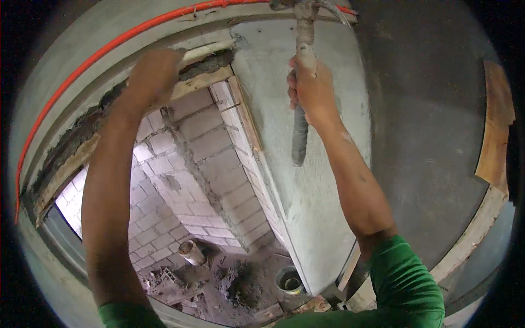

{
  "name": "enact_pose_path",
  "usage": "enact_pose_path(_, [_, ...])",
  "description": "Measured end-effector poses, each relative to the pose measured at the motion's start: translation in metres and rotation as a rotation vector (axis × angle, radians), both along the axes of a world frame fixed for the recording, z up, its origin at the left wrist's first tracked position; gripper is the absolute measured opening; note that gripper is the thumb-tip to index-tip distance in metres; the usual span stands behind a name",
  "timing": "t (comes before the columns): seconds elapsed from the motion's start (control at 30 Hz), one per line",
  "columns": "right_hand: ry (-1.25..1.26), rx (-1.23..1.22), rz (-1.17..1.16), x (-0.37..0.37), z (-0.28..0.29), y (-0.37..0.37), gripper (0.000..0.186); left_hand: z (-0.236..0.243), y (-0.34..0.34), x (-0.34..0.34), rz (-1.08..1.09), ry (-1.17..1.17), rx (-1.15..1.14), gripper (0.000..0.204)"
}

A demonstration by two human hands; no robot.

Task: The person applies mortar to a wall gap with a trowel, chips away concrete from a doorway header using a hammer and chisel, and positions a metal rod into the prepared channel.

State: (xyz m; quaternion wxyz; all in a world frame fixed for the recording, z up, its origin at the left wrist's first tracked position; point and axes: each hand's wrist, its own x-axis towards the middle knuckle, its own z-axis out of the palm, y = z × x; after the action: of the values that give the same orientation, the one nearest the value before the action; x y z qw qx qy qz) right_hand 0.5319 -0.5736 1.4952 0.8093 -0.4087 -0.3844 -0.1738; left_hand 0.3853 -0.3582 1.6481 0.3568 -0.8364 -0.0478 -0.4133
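My right hand (316, 90) grips a claw hammer (299, 136) by its wrapped grey handle. The hammer stands nearly upright, its head at the top edge of the view, in front of a grey plastered wall face (273, 65). My left hand (156, 76), blurred, is closed in a fist at the top of the wall opening. Beside its knuckles a pale strip (210, 50) runs along the rough edge; whether the fist holds it I cannot tell. Just below lies a wooden board (202, 81) under a dark, broken band of mortar.
An orange conduit (109, 48) curves above the opening. Beyond it are a block wall (208, 136), a white bucket (191, 252), a round container (289, 280) and a heap of dark rubble (240, 284). A brown board (495, 126) leans at far right.
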Motion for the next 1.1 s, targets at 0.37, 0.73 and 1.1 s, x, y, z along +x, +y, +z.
enact_pose_path(0.37, [-0.226, -0.059, -0.272, 0.001, -0.005, 0.006, 0.048, 0.017, 0.006, -0.023, -0.105, -0.051, -0.114, 0.029])
enact_pose_path(0.73, [-0.304, 0.070, -0.600, 0.025, 0.009, 0.035, 0.034, 0.008, 0.041, -0.015, -0.058, -0.122, 0.207, 0.025])
enact_pose_path(1.1, [-0.224, 0.095, -0.594, 0.053, 0.019, 0.086, 0.017, 0.010, 0.024, -0.018, 0.145, -0.035, 0.159, 0.030])
